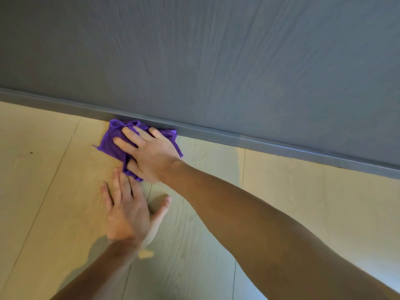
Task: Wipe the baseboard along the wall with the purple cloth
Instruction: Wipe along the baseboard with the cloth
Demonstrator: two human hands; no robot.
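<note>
The purple cloth (110, 141) lies crumpled on the wooden floor (281, 180), and its far edge touches the grey baseboard (259, 144) under the wall (216, 61). The right hand (153, 154) presses on it with straight, spread fingers. The left hand (127, 215) lies flat on the floor, fingers straight, fingertips at the cloth's near edge. The baseboard runs on to both 2 sides.

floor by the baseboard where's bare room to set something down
Bare floor runs right of the right hand, between its forearm and the baseboard, and left of the purple cloth. Crowded where the left hand lies flat just below the cloth.
</note>
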